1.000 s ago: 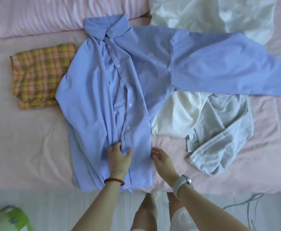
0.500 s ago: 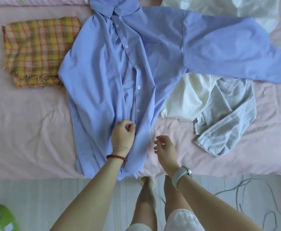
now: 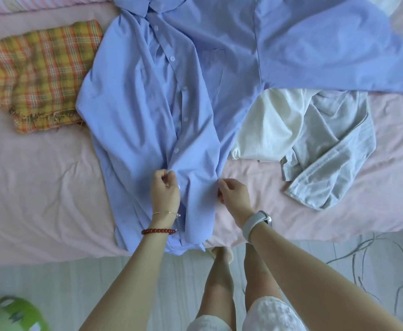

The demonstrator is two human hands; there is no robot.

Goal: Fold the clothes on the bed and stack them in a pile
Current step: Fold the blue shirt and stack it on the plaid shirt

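Nearest, the blue shirt (image 3: 148, 111) lies face-up on the pink bed (image 3: 40, 187), buttoned, its hem at the bed's near edge, one sleeve stretched away to the right. Over its lower placket the left hand (image 3: 165, 192) pinches the fabric with curled fingers; the right hand (image 3: 234, 194) pinches the shirt's right side edge. Beyond the shirt's right side sits a crumpled white-and-grey garment (image 3: 315, 144); beyond its left, a folded plaid cloth (image 3: 42, 75).
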